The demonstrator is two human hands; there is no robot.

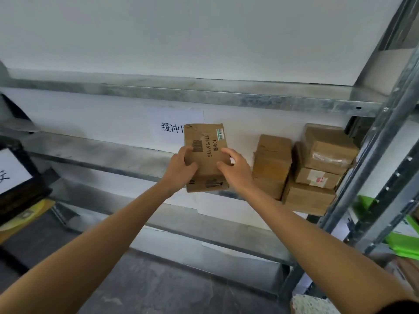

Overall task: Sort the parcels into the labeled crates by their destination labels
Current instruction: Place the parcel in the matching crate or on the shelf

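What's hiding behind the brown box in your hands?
A white paper sign with black characters on the wall sits behind the brown cardboard box. The box covers its right part, so the last character is hidden.

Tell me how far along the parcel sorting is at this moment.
Done: no sorted parcel is visible. In hand: the left hand and right hand grip one cardboard parcel at the shelf. Left: that parcel plus at least four stacked parcels on the shelf's right end.

Brown cardboard parcel (207, 155) with black barcodes and green-striped sticker; grey metal shelf (102, 152); white paper sign (172, 123).
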